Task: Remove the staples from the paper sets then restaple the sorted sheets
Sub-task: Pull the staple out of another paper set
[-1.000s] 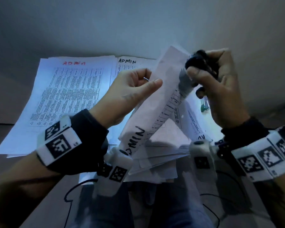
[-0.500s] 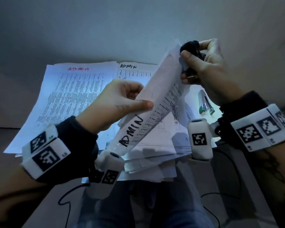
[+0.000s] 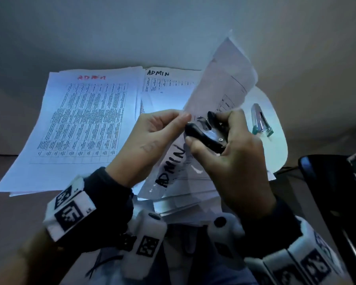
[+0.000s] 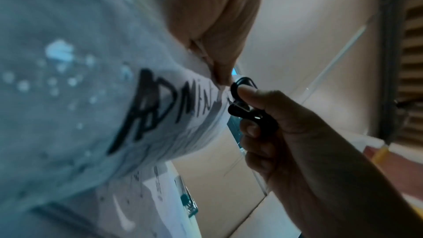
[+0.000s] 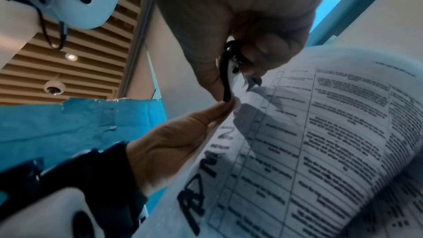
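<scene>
On our left lie two flat stacks on the table (image 3: 12, 124): the sheets headed ADMIN in red (image 3: 84, 118), and just beside them the stack headed ADMIN in black (image 3: 164, 87). Moving right, our left hand (image 3: 152, 138) pinches the top corner of the raised paper set (image 3: 220, 87), thumb and forefinger closed on the edge right where the staple should sit, though we cannot make out the staple itself. Our right hand (image 3: 232, 159) grips the black staple remover (image 3: 203, 132), its metal claws touching that same corner. Farther right the stapler (image 3: 261, 120) lies on loose paper, well apart from both hands.

We judge the danger to be tearing: the set hangs curled in the air, held only at its corner, so a hard pull with the claws could rip the paper if the prongs are not straightened first. The claws also work close to our left fingertips (image 5: 225, 108), and a slip there could nick them. A freed staple may drop unseen among the sheets below
</scene>
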The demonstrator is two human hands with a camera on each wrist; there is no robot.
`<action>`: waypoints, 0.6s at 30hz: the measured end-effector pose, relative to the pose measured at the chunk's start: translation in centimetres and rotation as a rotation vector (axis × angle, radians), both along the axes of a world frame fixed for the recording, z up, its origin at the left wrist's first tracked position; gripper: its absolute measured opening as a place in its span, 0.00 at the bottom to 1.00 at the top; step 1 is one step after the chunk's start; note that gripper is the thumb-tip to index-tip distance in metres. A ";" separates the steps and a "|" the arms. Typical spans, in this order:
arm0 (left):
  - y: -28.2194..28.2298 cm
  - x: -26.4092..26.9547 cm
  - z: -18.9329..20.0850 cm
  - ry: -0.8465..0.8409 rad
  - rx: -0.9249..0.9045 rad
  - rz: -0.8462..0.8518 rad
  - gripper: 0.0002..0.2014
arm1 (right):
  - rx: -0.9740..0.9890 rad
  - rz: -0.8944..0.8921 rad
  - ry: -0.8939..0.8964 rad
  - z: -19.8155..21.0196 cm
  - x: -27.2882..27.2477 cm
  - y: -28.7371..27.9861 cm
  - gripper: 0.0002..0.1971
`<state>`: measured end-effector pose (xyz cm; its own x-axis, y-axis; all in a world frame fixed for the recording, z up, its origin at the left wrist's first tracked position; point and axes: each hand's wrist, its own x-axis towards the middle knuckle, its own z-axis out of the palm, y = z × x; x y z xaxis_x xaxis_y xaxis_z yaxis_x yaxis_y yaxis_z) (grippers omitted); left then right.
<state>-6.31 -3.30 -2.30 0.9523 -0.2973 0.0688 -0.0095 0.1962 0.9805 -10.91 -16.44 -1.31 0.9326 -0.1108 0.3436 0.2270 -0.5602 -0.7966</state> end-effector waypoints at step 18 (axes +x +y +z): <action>0.5 -0.1 -1.2 -0.038 -0.039 -0.105 0.17 | -0.040 0.003 0.113 1.4 -1.1 1.2 0.19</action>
<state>-6.45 -2.85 -3.46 0.9127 -0.3913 0.1179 -0.0243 0.2360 0.9714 -12.02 -15.20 0.11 0.9660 -0.0959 0.2400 0.1386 -0.5916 -0.7943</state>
